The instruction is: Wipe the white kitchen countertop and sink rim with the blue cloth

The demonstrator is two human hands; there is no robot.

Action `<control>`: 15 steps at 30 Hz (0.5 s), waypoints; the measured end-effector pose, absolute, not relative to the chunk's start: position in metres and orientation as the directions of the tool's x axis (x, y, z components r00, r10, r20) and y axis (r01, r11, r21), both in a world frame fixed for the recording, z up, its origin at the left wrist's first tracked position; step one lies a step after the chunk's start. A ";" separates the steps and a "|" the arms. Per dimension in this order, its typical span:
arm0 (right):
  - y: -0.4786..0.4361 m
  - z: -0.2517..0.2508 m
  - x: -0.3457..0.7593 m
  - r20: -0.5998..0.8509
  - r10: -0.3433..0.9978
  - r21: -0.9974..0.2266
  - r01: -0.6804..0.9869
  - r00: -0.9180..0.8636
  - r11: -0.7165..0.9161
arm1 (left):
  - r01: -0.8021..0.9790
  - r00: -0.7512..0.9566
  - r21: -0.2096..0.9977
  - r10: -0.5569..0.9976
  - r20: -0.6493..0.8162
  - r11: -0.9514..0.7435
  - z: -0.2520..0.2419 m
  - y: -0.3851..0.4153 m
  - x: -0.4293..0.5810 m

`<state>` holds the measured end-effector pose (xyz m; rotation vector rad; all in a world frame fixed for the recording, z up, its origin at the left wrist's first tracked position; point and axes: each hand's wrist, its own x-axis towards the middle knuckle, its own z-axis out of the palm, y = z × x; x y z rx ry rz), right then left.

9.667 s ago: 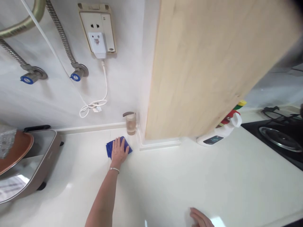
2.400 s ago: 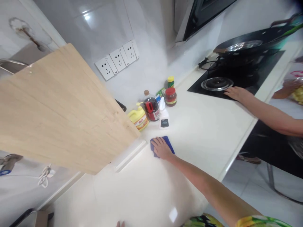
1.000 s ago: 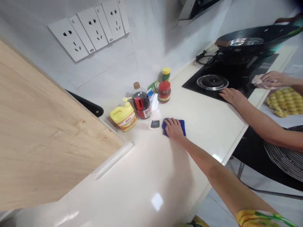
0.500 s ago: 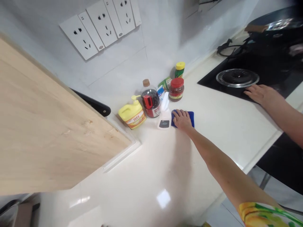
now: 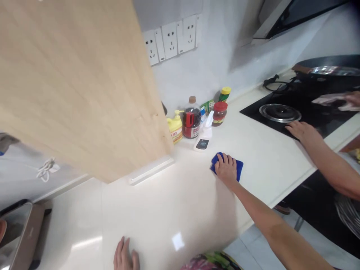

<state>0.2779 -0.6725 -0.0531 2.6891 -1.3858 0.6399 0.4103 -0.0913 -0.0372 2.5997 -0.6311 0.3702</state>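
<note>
My right hand [image 5: 225, 169] lies palm down on a folded blue cloth [image 5: 238, 168] on the white counter [image 5: 174, 202], fingers stretched flat over it. The cloth sits a little in front of a white squeeze bottle [image 5: 203, 139] lying on its side. At the bottom edge my left hand [image 5: 125, 257] rests flat on the counter, fingers together and holding nothing.
Behind the squeeze bottle stand a yellow pump bottle [image 5: 175, 127], a dark sauce bottle [image 5: 191, 122] and a red-lidded jar [image 5: 219, 113]. A wooden cabinet [image 5: 84, 82] hangs overhead at left. Another person's hand [image 5: 302, 131] rests on the black stove [image 5: 295, 108]. A metal appliance [image 5: 19, 232] stands far left.
My right hand has slid the blue cloth away from the squeeze bottle, toward the counter's front edge. My left hand has come into view at the bottom.
</note>
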 end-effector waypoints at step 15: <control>-0.466 -0.045 0.325 0.304 -0.677 -0.347 -0.584 0.671 -0.734 | -0.593 0.790 0.289 -0.474 0.390 -0.751 -0.032 -0.097 0.405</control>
